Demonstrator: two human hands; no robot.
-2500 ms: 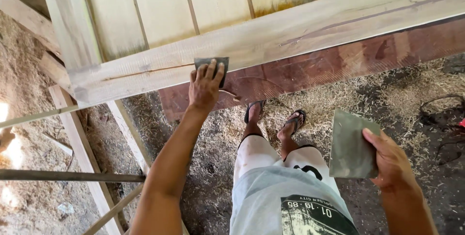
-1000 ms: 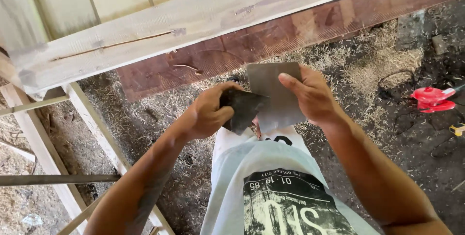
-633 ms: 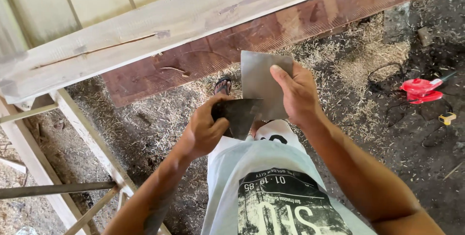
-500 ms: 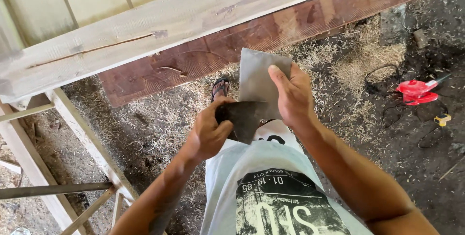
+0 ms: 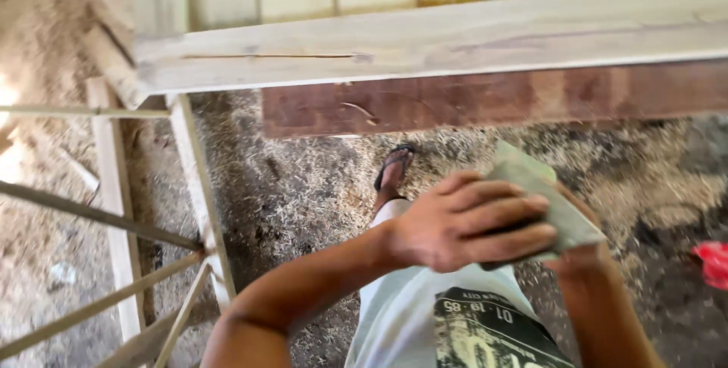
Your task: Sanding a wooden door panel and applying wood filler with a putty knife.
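Overhead, across the top of the frame, a pale wooden plank [image 5: 455, 45] runs from left to right, with a thin crack along its left part, and a reddish-brown board [image 5: 493, 99] lies just beneath it. Below them the ground [image 5: 303, 186] is covered in sawdust and shavings. Slanting wooden frame slats [image 5: 193, 186] fill the left side. Right of centre, the left hand [image 5: 455, 220] lies curled over a grey sheet of sandpaper [image 5: 553, 201], fingers pressed onto it. Beneath it the right hand [image 5: 584, 258] is mostly hidden; its grip cannot be told. A sandalled foot [image 5: 394, 171] shows mid-frame, something red [image 5: 713, 262] at the right edge.
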